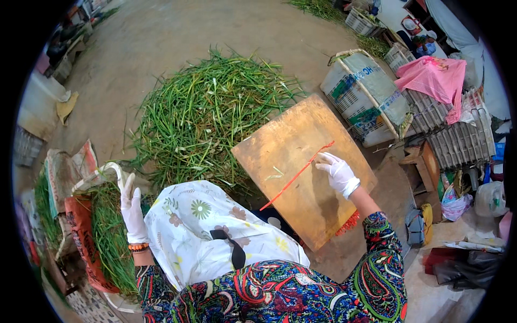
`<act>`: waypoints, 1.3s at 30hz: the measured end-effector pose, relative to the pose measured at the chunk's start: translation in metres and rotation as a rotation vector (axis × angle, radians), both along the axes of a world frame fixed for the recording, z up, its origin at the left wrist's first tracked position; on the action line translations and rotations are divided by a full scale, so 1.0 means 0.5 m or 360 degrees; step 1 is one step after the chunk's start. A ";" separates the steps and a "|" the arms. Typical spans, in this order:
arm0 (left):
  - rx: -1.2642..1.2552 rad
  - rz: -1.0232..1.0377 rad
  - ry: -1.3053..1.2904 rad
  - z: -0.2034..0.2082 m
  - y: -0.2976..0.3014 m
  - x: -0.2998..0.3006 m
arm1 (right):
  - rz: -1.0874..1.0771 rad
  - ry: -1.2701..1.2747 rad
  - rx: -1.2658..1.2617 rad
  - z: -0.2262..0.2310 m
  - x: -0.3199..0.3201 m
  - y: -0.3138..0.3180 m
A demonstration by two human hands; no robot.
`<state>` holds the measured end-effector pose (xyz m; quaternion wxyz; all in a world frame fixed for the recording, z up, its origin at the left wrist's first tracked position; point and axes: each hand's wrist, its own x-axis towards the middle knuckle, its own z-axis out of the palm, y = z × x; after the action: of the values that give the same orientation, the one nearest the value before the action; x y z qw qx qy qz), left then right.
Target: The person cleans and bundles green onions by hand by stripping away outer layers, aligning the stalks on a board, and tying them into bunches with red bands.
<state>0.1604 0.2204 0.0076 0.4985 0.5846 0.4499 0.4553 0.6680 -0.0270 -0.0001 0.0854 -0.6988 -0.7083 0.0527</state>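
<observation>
Red tie strip [297,175] lies across the wooden board [280,145]; right hand [337,171] pinches its upper end, best kept taut and flat; left hand [130,204] hangs open-fingered, empty.

Two gloved hands showed, the left hand [131,207] and the right hand [337,172]. One wooden board [301,161] carried one red strip [296,176]. One heap of green stalks [207,116] lay on the ground, one pink cloth [435,78] beyond it.
</observation>
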 end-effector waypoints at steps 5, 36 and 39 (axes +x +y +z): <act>0.0049 0.0123 0.0115 0.061 -0.007 -0.049 | -0.0074 0.0136 0.0205 0.057 -0.177 0.085; -0.1475 0.0776 0.1797 -0.191 -0.450 -0.611 | 0.0376 0.1756 -0.1771 -0.162 -1.050 0.400; -0.1407 0.0814 0.1863 -0.214 -0.456 -0.627 | 0.0471 0.1494 -0.1762 -0.149 -1.072 0.394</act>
<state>-0.1529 -0.0073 -0.0994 0.2461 0.3548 0.9007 -0.0484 0.1322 0.1699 -0.0747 0.0064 -0.4408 -0.5536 0.7065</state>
